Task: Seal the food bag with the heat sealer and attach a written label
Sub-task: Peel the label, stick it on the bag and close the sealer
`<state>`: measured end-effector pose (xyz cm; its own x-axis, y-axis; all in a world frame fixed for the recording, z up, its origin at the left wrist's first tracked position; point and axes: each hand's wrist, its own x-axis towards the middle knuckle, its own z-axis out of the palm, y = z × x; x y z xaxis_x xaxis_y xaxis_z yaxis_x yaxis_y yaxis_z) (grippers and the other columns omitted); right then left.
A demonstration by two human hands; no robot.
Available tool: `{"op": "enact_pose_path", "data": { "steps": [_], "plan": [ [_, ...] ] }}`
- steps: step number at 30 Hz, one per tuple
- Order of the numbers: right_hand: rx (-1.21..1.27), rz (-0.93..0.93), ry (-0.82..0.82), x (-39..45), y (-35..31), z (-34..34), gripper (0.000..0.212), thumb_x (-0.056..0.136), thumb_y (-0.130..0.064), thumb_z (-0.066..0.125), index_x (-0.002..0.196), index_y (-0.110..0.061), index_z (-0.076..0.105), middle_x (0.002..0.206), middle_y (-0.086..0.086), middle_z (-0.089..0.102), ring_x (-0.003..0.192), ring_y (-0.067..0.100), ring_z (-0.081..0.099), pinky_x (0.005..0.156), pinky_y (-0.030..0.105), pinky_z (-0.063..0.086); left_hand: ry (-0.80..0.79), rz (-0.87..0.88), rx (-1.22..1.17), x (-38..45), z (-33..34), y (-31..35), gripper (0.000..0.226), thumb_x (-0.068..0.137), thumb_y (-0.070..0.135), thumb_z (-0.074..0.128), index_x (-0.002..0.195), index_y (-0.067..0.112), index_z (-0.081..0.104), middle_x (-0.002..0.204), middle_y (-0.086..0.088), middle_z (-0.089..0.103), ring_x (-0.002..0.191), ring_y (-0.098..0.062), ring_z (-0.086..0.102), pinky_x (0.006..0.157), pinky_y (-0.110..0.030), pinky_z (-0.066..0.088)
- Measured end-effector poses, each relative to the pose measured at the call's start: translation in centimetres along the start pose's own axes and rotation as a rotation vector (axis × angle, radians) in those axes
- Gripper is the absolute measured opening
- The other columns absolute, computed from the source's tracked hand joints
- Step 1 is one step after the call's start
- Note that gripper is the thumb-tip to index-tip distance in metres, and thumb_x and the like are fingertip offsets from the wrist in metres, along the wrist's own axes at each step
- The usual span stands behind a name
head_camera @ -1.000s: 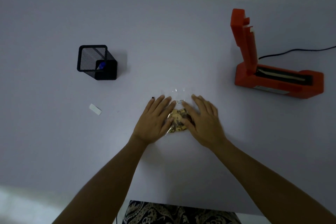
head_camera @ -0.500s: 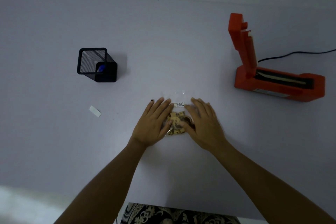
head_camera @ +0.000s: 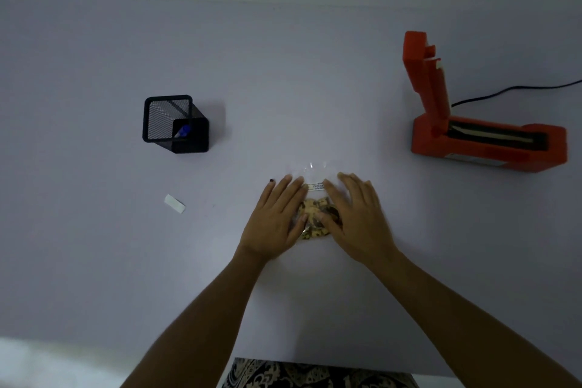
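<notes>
1. Although both hands are on the food bag point(head_camera: 316, 219), nothing suggests sealing has begun: the one clear bag lies flat on the white table point(head_camera: 283, 88), just in front of the person, with biscuit-like pieces showing through it.
2. One left hand point(head_camera: 277, 217) lies flat on the bag's left side, fingers straight and spread, pressing rather than gripping. One right hand point(head_camera: 357, 219) lies on the right side, fingers mostly straight, thumb tucked against the contents; slight blur there, so whether the thumb pinches the film I cannot tell.
3. One small printed strip point(head_camera: 316, 186) shows on the bag between the two sets of fingertips. Beyond it the bag's clear open end point(head_camera: 311, 167) glints, flattened on the table.
4. One blank white label point(head_camera: 174, 203) lies to the left, well apart from the bag, apparently unwritten and not attached.
5. Farther left and back stands one black mesh pen holder point(head_camera: 176, 123), with one blue-tipped pen point(head_camera: 183, 130) visible inside.
6. Far right sits one orange heat sealer point(head_camera: 485, 135), its lid raised, one black cable point(head_camera: 516, 92) running off the right edge.
7. My judgement: an early stage, smoothing air out of the bag. Left to do: carry the bag to the sealer, press the lid, write the label, stick it on.
</notes>
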<state>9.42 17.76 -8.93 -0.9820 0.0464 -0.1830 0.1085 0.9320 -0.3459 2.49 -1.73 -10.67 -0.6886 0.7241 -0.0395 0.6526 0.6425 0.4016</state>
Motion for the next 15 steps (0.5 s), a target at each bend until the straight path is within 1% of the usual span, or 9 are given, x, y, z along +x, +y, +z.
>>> {"op": "enact_pose_path", "data": {
  "steps": [4, 6, 8, 9, 10, 11, 12, 13, 15],
  "plan": [
    [0.082, 0.010, 0.017, 0.2, -0.5, -0.8, 0.062, 0.095, -0.058, 0.034, 0.144, -0.021, 0.042, 0.149, 0.013, 0.039, 0.139, 0.029, 0.033, 0.116, 0.051, 0.026, 0.011, -0.016, -0.047, 0.1, -0.3, 0.1, 0.055, 0.097, 0.040, 0.039, 0.143, 0.010, 0.040, 0.151, -0.008, 0.037, 0.145, -0.020, 0.023, 0.115, -0.048, 0.025],
    [0.233, 0.058, 0.069, 0.2, -0.6, -1.6, 0.058, 0.095, -0.051, 0.042, 0.145, -0.021, 0.040, 0.151, 0.012, 0.036, 0.141, 0.025, 0.030, 0.116, 0.045, 0.028, 0.050, -0.036, -0.074, 0.2, -0.9, 0.5, 0.060, 0.095, 0.042, 0.044, 0.144, 0.008, 0.036, 0.153, -0.008, 0.034, 0.146, -0.021, 0.021, 0.114, -0.051, 0.026],
    [0.406, 0.210, 0.141, 0.1, -0.5, -2.5, 0.058, 0.093, -0.046, 0.052, 0.144, -0.022, 0.040, 0.154, 0.008, 0.029, 0.143, 0.020, 0.025, 0.114, 0.035, 0.028, 0.113, -0.170, -0.074, 0.4, -2.2, 1.5, 0.072, 0.091, 0.053, 0.045, 0.147, 0.009, 0.031, 0.154, -0.008, 0.030, 0.146, -0.023, 0.019, 0.118, -0.049, 0.018],
    [0.469, 0.306, 0.175, -0.1, -0.3, -2.8, 0.060, 0.091, -0.045, 0.057, 0.144, -0.022, 0.040, 0.154, 0.006, 0.029, 0.143, 0.018, 0.026, 0.113, 0.034, 0.031, 0.167, -0.288, -0.109, 0.5, -2.9, 2.1, 0.076, 0.088, 0.059, 0.046, 0.146, 0.011, 0.031, 0.153, -0.007, 0.033, 0.144, -0.023, 0.023, 0.118, -0.045, 0.019],
    [0.522, 0.401, 0.193, -0.3, -0.2, -3.2, 0.062, 0.089, -0.044, 0.061, 0.143, -0.022, 0.041, 0.151, 0.004, 0.033, 0.140, 0.018, 0.031, 0.112, 0.036, 0.035, 0.225, -0.421, -0.190, 0.5, -3.6, 2.7, 0.078, 0.086, 0.062, 0.048, 0.145, 0.013, 0.032, 0.150, -0.006, 0.037, 0.141, -0.022, 0.029, 0.115, -0.041, 0.023],
    [0.576, 0.481, 0.194, -0.5, -0.2, -3.5, 0.064, 0.087, -0.042, 0.065, 0.142, -0.022, 0.042, 0.146, 0.004, 0.039, 0.133, 0.019, 0.040, 0.108, 0.037, 0.041, 0.271, -0.552, -0.309, 0.5, -4.2, 3.3, 0.077, 0.086, 0.061, 0.051, 0.144, 0.014, 0.034, 0.146, -0.005, 0.042, 0.135, -0.021, 0.036, 0.111, -0.038, 0.030],
    [0.629, 0.537, 0.185, -0.8, -0.2, -3.6, 0.064, 0.085, -0.039, 0.069, 0.141, -0.021, 0.043, 0.140, 0.004, 0.046, 0.123, 0.019, 0.049, 0.099, 0.035, 0.047, 0.285, -0.660, -0.434, 0.5, -4.6, 3.8, 0.073, 0.086, 0.058, 0.055, 0.142, 0.015, 0.036, 0.141, -0.005, 0.045, 0.129, -0.020, 0.042, 0.107, -0.036, 0.037],
    [0.676, 0.570, 0.168, -1.0, -0.4, -3.7, 0.063, 0.084, -0.035, 0.071, 0.140, -0.019, 0.045, 0.133, 0.004, 0.051, 0.111, 0.018, 0.056, 0.088, 0.028, 0.051, 0.273, -0.735, -0.527, 0.4, -4.7, 4.1, 0.068, 0.088, 0.053, 0.056, 0.141, 0.015, 0.037, 0.135, -0.005, 0.049, 0.122, -0.019, 0.049, 0.101, -0.034, 0.044],
    [0.719, 0.585, 0.127, -1.5, -0.9, -3.7, 0.061, 0.083, -0.027, 0.073, 0.137, -0.016, 0.048, 0.125, 0.005, 0.056, 0.093, 0.014, 0.060, 0.070, 0.012, 0.045, 0.193, -0.807, -0.596, 0.0, -4.7, 4.7, 0.057, 0.092, 0.046, 0.054, 0.137, 0.014, 0.042, 0.122, -0.006, 0.057, 0.107, -0.017, 0.057, 0.088, -0.029, 0.048]
  ]
}}
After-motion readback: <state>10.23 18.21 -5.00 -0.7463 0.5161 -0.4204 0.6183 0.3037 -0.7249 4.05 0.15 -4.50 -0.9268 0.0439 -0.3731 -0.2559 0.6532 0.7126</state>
